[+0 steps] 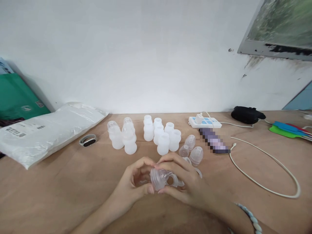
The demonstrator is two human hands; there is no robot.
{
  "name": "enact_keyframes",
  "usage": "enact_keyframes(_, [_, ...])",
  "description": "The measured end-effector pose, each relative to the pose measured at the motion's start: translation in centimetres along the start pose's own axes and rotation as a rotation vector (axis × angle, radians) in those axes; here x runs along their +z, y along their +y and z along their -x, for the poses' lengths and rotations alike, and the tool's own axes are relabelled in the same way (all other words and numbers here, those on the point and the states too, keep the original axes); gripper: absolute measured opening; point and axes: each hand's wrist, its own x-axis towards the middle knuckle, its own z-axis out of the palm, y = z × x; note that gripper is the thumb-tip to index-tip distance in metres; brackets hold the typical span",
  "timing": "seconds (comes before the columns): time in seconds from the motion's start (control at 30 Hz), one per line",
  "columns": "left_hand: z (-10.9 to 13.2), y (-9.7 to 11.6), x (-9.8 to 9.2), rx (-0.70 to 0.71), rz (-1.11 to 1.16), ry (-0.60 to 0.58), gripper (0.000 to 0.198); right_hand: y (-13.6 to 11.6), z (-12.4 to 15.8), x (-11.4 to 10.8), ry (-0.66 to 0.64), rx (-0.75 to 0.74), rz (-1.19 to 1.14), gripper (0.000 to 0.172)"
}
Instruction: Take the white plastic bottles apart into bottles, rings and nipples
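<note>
Between my two hands, above the near part of the table, is a clear plastic bottle top (pixel 158 178) with a ribbed rim, lying on its side. My left hand (pixel 135 182) curls around its ribbed end, the thumb below and the fingers behind. On the other side, my right hand (pixel 179 178) pinches it with the fingers above and the thumb below. Just behind my right hand stand several clear domed caps (pixel 196 156), and loose clear rings (pixel 199 172) are partly hidden by it. Several frosted white small bottles (pixel 163 144) stand farther back; the left group of capped bottles (pixel 130 143) has clear domes on top.
A grey fitness band (pixel 88 140) and a white plastic mailer (pixel 56 126) lie to the left. Toward the right are a power strip (pixel 204 122), a blurred-out phone (pixel 214 140), a looped white cable (pixel 268 159), a black case (pixel 247 114) and coloured flat-bladed tools (pixel 290 129). A wall (pixel 146 58) rises behind.
</note>
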Motion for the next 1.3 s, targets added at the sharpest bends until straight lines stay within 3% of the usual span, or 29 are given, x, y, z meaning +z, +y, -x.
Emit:
enact_keyframes(0.07, [-0.6, 0.6, -0.3, 0.017, -0.125, 0.056, 0.051, 0.5, 0.1, 0.0, 0.077, 0.025, -0.027, 0.033])
enact_keyframes(0.13, [-1.8, 1.1, -0.8, 0.01, -0.316, 0.142, 0.039, 1.3, 0.2, -0.1, 0.176, 0.086, -0.013, 0.035])
enact_keyframes(0.27, [-5.1, 0.8, -1.7, 0.086, -0.759, 0.148, 0.036, 2.9, 0.4, -0.2, 0.357, 0.226, 0.084, 0.033])
enact_keyframes(0.43, [-8.3, -1.1, -1.4, 0.177, -1.011, 0.196, 0.05, 4.0, 0.3, -0.5, 0.417, 0.289, 0.116, 0.032])
enact_keyframes(0.57, [-9.3, -2.0, -0.7, 0.193, -1.199, 0.215, 0.03, 4.0, 0.3, -0.8, 0.426, 0.306, 0.113, 0.033])
enact_keyframes(0.83, [-8.4, -1.3, -0.9, 0.225, -1.223, 0.164, 0.011, 3.8, 0.3, -0.9, 0.419, 0.273, 0.121, 0.032])
enact_keyframes(1.07, [-6.0, 1.9, -1.0, 0.355, -1.351, 0.086, 0.038, 3.7, 0.3, -0.5, 0.386, 0.216, 0.095, 0.034])
enact_keyframes(1.2, [-4.7, 2.7, -1.2, 0.273, -1.287, 0.022, 0.038, 3.6, 0.4, -0.3, 0.297, 0.154, 0.015, 0.036])
enact_keyframes(1.3, [-3.8, 2.8, -1.8, 0.161, -1.075, 0.016, 0.042, 3.6, 0.5, -0.3, 0.215, 0.116, -0.039, 0.035])
